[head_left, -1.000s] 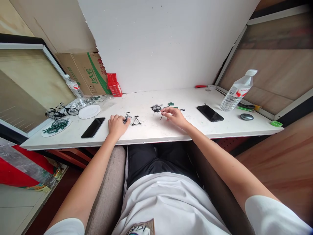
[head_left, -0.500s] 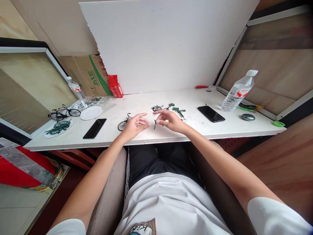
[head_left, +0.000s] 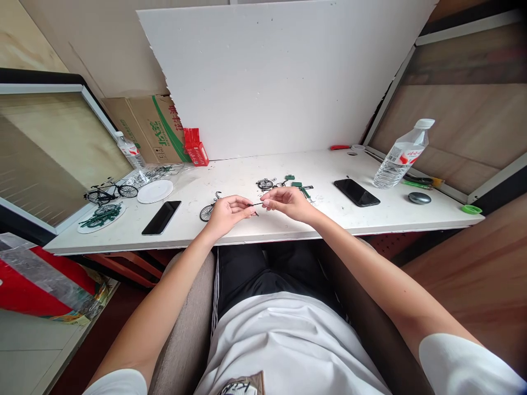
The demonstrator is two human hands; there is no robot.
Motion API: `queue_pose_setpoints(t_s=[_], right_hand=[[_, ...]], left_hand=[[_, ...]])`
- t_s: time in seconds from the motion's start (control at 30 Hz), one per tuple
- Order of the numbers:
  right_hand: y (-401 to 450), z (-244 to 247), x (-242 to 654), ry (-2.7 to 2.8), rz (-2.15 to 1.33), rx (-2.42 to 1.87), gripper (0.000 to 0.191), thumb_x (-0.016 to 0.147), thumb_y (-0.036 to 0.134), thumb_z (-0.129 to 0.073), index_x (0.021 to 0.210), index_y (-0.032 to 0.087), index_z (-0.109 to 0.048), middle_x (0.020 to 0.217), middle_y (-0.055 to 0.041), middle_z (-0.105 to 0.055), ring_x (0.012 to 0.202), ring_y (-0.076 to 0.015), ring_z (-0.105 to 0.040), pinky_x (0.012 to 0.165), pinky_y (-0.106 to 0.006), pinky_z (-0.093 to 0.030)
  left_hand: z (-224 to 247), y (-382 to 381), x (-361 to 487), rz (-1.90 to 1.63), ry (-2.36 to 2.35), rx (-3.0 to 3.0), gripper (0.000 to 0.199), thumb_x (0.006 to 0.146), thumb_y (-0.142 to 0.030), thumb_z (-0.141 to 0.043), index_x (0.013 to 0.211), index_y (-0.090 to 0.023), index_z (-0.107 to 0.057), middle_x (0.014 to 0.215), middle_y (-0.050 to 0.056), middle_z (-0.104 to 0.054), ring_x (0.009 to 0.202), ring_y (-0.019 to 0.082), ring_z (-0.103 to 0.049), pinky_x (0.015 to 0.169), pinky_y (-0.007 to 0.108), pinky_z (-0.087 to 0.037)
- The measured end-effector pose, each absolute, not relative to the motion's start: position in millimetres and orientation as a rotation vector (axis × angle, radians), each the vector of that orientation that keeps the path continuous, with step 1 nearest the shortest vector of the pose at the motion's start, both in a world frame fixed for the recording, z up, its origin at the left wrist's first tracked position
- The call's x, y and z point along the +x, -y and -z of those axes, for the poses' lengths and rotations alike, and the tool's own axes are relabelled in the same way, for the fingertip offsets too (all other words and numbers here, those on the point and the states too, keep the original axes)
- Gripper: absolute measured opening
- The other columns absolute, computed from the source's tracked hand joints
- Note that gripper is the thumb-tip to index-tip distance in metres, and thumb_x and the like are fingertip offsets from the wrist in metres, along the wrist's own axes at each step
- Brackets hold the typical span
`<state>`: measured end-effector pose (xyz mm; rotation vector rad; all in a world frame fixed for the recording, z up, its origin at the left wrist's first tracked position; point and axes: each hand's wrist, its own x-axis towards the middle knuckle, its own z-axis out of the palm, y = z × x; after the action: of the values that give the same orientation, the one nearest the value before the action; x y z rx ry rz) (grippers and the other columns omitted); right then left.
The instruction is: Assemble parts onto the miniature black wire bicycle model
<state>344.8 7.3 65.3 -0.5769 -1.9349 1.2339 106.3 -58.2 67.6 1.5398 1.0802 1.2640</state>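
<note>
A thin black part [head_left: 257,204] spans the gap between my two hands above the white table. My left hand [head_left: 231,215] pinches its left end between thumb and fingertips. The right end is pinched by my right hand [head_left: 289,203]. Just left of my left hand a small black model bicycle [head_left: 207,212] stands, partly hidden behind that hand. Behind my right hand lie black bicycle pieces [head_left: 265,184] and green plastic parts [head_left: 296,185].
Phones lie on the left [head_left: 161,217] and right [head_left: 356,192] of the table [head_left: 239,170]. Farther left are a white plate [head_left: 155,191], a built model bicycle [head_left: 110,191] and green parts. A water bottle [head_left: 400,156] and round grey object [head_left: 419,198] are at the right.
My left hand has closed its fingers on the black part's left end. The part, earlier hanging from my right hand, is now roughly level between both hands.
</note>
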Motion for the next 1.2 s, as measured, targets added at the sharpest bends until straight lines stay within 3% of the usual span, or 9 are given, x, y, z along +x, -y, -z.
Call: queue_pose_setpoints(t_s=[0.17, 0.43, 0.53, 0.6, 0.7, 0.8, 1.0, 1.2], right_hand=[[-8.0, -64.5, 345.8, 1.909, -1.135, -0.568, 0.042, 0.091, 0.050, -0.080, 0.121, 0.020, -0.076, 0.094, -0.0067, -0.081, 0.094, -0.0241, -0.078, 0.093, -0.043, -0.060], [-1.7, -64.8, 341.7, 2.045, -0.998, -0.567, 0.037, 0.098, 0.043, -0.071, 0.129, 0.023, -0.072, 0.100, -0.0070, -0.082, 0.097, -0.0246, -0.079, 0.095, -0.043, -0.060], [-1.6, -62.7, 339.3, 2.072, -0.967, -0.577, 0.038, 0.099, 0.044, -0.069, 0.131, 0.024, -0.071, 0.103, -0.0070, -0.082, 0.101, -0.0246, -0.078, 0.095, -0.042, -0.060], [-3.6, -60.6, 338.7, 2.079, -0.910, -0.613, 0.038, 0.100, 0.045, -0.066, 0.132, 0.024, -0.071, 0.115, -0.0082, -0.081, 0.107, -0.0246, -0.077, 0.093, -0.040, -0.059], [-10.7, -53.4, 340.8, 2.133, -0.766, -0.722, 0.033, 0.102, 0.045, -0.061, 0.122, 0.023, -0.077, 0.128, -0.0097, -0.077, 0.110, -0.0254, -0.074, 0.088, -0.038, -0.058], [-20.7, -39.9, 344.3, 2.239, -0.587, -0.825, 0.029, 0.102, 0.037, -0.059, 0.111, 0.020, -0.082, 0.112, -0.0113, -0.080, 0.101, -0.0265, -0.073, 0.084, -0.038, -0.057], [-33.6, -13.9, 344.5, 2.380, -0.305, -0.818, 0.028, 0.103, 0.027, -0.057, 0.109, 0.020, -0.084, 0.102, -0.0134, -0.076, 0.096, -0.0278, -0.068, 0.085, -0.039, -0.054], [-35.2, -11.6, 345.0, 2.442, -0.184, -0.861, 0.028, 0.103, 0.017, -0.056, 0.109, 0.019, -0.084, 0.104, -0.0134, -0.076, 0.095, -0.0263, -0.068, 0.080, -0.035, -0.051]], left_hand=[[-68.0, 60.2, 106.8, -1.214, -1.124, 1.574, 0.045, 0.074, -0.045, -0.094, 0.100, -0.013, -0.076, 0.097, 0.012, -0.082, 0.091, 0.028, -0.081, 0.087, 0.040, -0.064], [-67.2, 63.5, 109.8, -1.002, -1.091, 1.666, 0.046, 0.088, -0.056, -0.079, 0.109, -0.015, -0.082, 0.107, 0.015, -0.083, 0.105, 0.031, -0.079, 0.083, 0.038, -0.061], [-64.5, 61.2, 110.1, -0.981, -1.091, 1.628, 0.046, 0.086, -0.052, -0.082, 0.111, -0.014, -0.081, 0.107, 0.016, -0.083, 0.102, 0.029, -0.078, 0.084, 0.037, -0.059], [-61.2, 58.4, 109.4, -1.010, -1.107, 1.594, 0.044, 0.084, -0.050, -0.084, 0.108, -0.014, -0.080, 0.105, 0.015, -0.083, 0.099, 0.027, -0.077, 0.085, 0.035, -0.057], [-55.5, 53.6, 107.2, -1.028, -1.189, 1.517, 0.041, 0.081, -0.051, -0.085, 0.101, -0.015, -0.080, 0.103, 0.014, -0.083, 0.087, 0.021, -0.072, 0.074, 0.031, -0.053], [-49.9, 49.8, 105.7, -1.045, -1.246, 1.464, 0.045, 0.077, -0.054, -0.087, 0.099, -0.016, -0.081, 0.102, 0.013, -0.083, 0.076, 0.017, -0.065, 0.064, 0.028, -0.047], [-32.7, 41.9, 105.1, -1.122, -1.221, 1.502, 0.042, 0.075, -0.054, -0.089, 0.093, -0.016, -0.082, 0.095, 0.009, -0.081, 0.081, 0.019, -0.068, 0.077, 0.031, -0.054], [-12.3, 31.6, 102.7, -1.258, -1.306, 1.614, 0.038, 0.079, -0.049, -0.085, 0.096, -0.015, -0.080, 0.095, 0.011, -0.080, 0.087, 0.022, -0.070, 0.081, 0.034, -0.055]])
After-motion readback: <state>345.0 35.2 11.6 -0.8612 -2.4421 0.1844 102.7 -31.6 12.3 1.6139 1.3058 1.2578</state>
